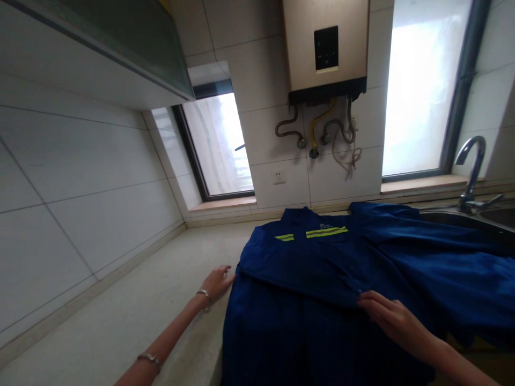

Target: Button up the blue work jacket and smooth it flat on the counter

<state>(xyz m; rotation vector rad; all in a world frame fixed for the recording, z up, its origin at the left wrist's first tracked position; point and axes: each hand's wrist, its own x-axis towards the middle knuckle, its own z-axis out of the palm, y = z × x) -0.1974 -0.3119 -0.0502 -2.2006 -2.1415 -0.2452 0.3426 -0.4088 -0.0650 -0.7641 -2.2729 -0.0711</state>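
Note:
A dark blue work jacket point(281, 311) with yellow-and-grey reflective strips across its chest lies front up on the counter, collar toward the wall. One of its sleeves is folded across the front, and my right hand point(392, 316) pinches the end of that sleeve near the jacket's middle. The other sleeve stretches off to the right, over the edge of the sink. At the jacket's left edge is my left hand point(217, 281), its fingers apart and holding nothing; I cannot tell whether the fingertips touch the cloth. The jacket's lower part fades into shadow.
The pale counter point(161, 289) runs along the tiled wall. A sink point(446, 216) with a chrome faucet point(472, 171) sits at the right. Above the counter hang a water heater point(325, 48) with pipes and, at upper left, a wall cabinet point(120, 48).

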